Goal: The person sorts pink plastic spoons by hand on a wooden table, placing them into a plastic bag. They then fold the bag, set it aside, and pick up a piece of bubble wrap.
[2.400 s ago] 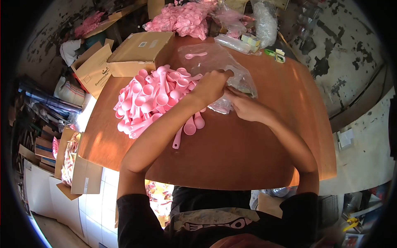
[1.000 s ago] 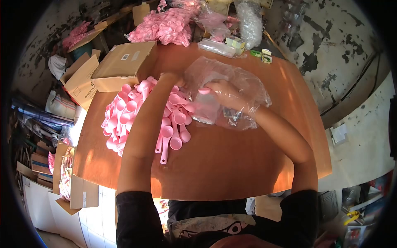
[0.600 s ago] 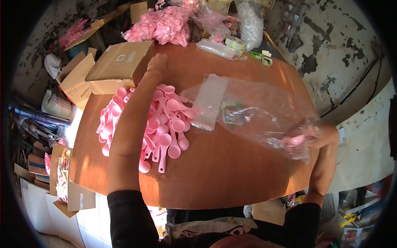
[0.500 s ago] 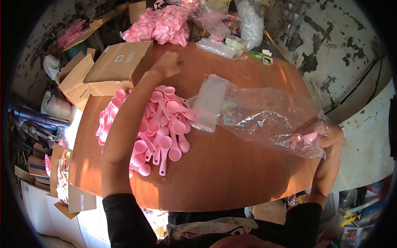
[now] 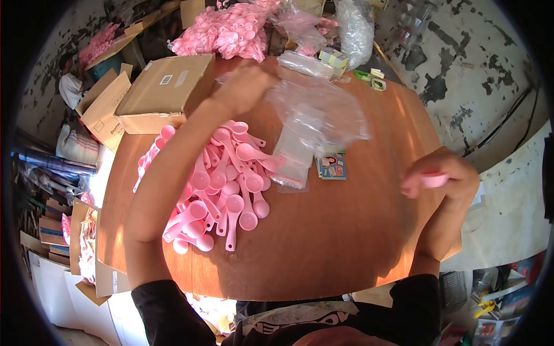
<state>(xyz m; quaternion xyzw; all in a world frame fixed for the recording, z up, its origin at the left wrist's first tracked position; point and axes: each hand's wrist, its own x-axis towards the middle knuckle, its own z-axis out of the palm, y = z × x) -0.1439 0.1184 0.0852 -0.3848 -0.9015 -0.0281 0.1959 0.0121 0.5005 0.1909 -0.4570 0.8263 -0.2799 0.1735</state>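
My left hand [image 5: 248, 89] is over the far part of the table beside the cardboard box, closed at the near end of a large clear plastic bag [image 5: 323, 112], which is blurred by motion. My right hand [image 5: 435, 173] is above the table's right side, its fingers wrapped round a pink spoon [image 5: 434, 179]. Under my left forearm lies a pile of pink measuring spoons [image 5: 222, 173]. A stack of small clear bags [image 5: 293, 155] touches the pile's right side. Beside it are small printed cards [image 5: 333, 166], partly under the large bag.
A closed cardboard box [image 5: 164, 86] stands at the table's back left. Bagged pink spoons [image 5: 225, 32] are heaped behind. Clear packets [image 5: 306, 64] and a green tape dispenser [image 5: 369, 79] lie at the back right. Open boxes [image 5: 107, 106] stand left of the table [image 5: 311, 242].
The large clear bag has left my right hand and moved to the far left with my left hand, uncovering the printed cards. My right hand still has the pink spoon.
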